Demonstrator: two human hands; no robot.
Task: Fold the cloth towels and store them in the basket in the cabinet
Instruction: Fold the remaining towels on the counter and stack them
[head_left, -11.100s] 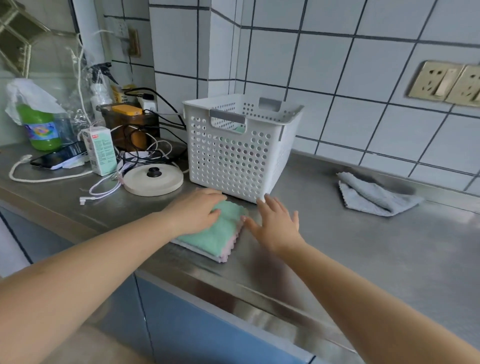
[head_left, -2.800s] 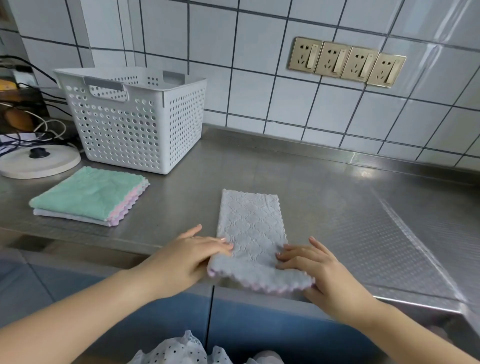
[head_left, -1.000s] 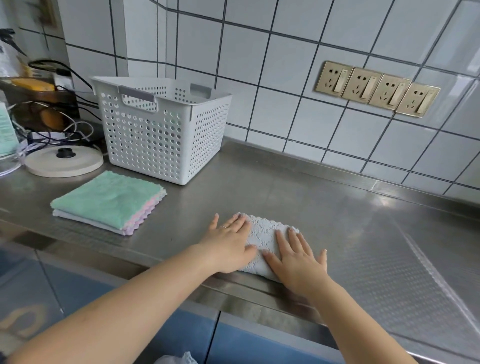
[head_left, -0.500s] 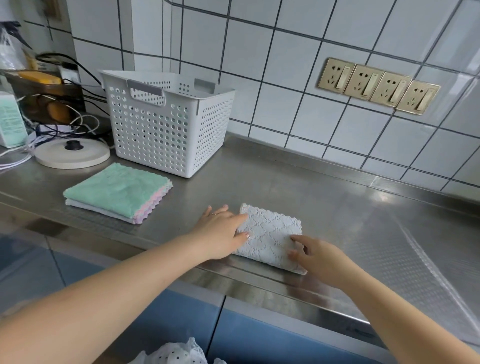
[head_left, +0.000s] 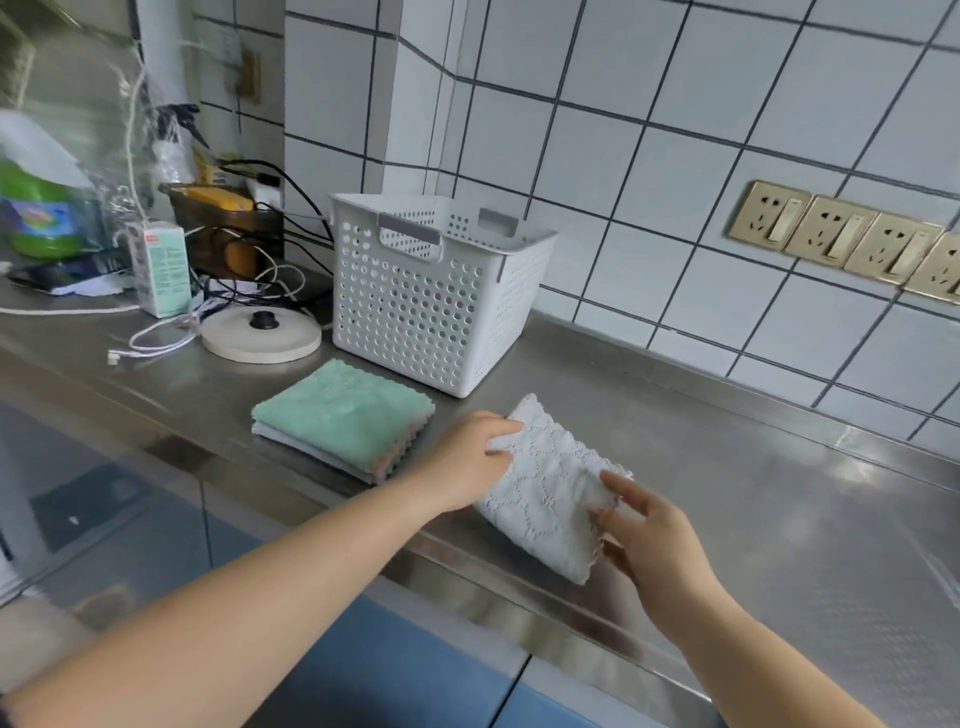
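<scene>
A folded pale grey towel (head_left: 550, 488) with a quilted pattern lies near the front edge of the steel counter (head_left: 753, 519). My left hand (head_left: 470, 462) grips its left edge, fingers curled over the cloth. My right hand (head_left: 649, 540) holds its right near corner, thumb on top. To the left sits a stack of folded towels (head_left: 343, 415), green on top, pink and white beneath. Behind the stack stands a white perforated basket (head_left: 436, 296) with grey handles.
At the left are a round cream lid (head_left: 260, 338), tangled cables (head_left: 249, 291), a small carton (head_left: 161, 270), a green bottle (head_left: 36, 213) and a brown box (head_left: 223, 228). Gold wall sockets (head_left: 841, 239) line the tiled wall. Blue cabinet fronts (head_left: 395, 670) run below the counter.
The view has swung left and the towel now lies at an angle. Both hands have gone from pressing the folded towel flat to gripping its left edge and right corner.
</scene>
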